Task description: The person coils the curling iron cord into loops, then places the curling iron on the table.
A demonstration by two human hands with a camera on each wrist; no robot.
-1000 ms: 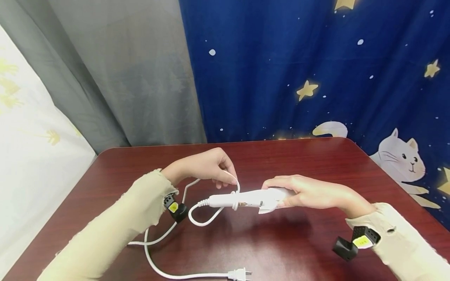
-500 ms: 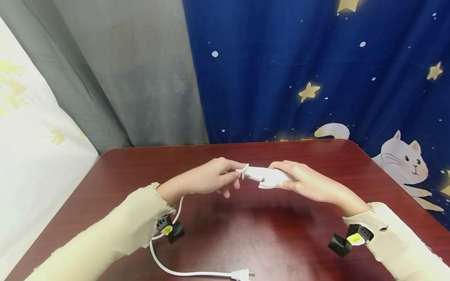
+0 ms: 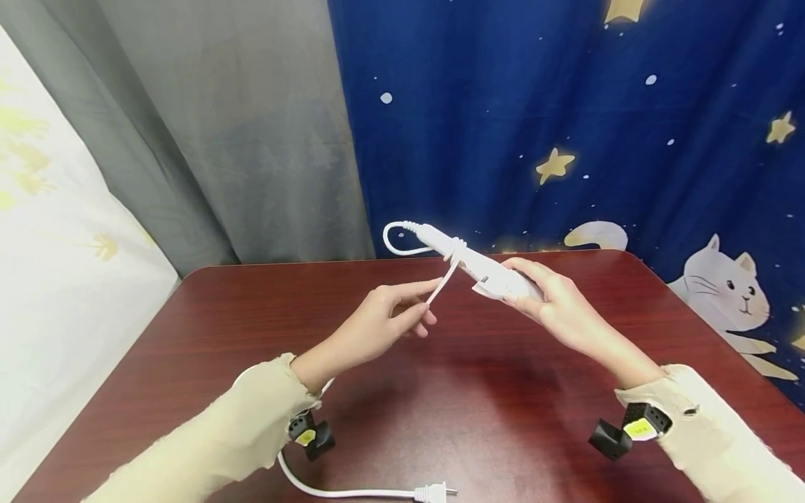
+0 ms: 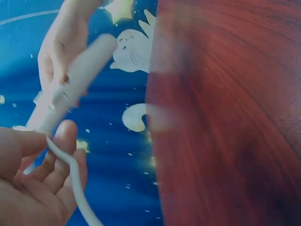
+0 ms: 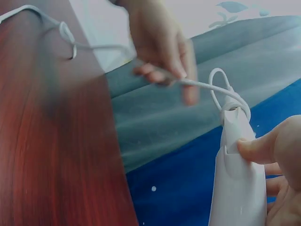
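My right hand (image 3: 562, 300) holds a white corded handheld appliance (image 3: 487, 271), which looks like a curling iron, raised and tilted over the table. In the right wrist view, the thumb (image 5: 256, 148) presses on its body (image 5: 239, 186). Turns of the white power cord (image 3: 444, 279) go round the narrow handle, and a small loop (image 5: 214, 84) stands out at the handle's end. My left hand (image 3: 380, 318) pinches the cord between thumb and index finger, just below and left of the handle. The left wrist view shows the cord (image 4: 80, 193) trailing across the palm.
The cord's two-pin plug (image 3: 430, 493) lies at the front edge of the dark red table (image 3: 478, 433). More cord runs behind the left sleeve (image 3: 220, 419). Grey and blue star-patterned curtains (image 3: 453, 126) hang behind the table. Each wrist carries a small black camera (image 3: 311, 434).
The right hand has lifted the iron and tilted its cord end up toward the back. The left hand, pinching the cord, passed in front of the handle and now sits below it.
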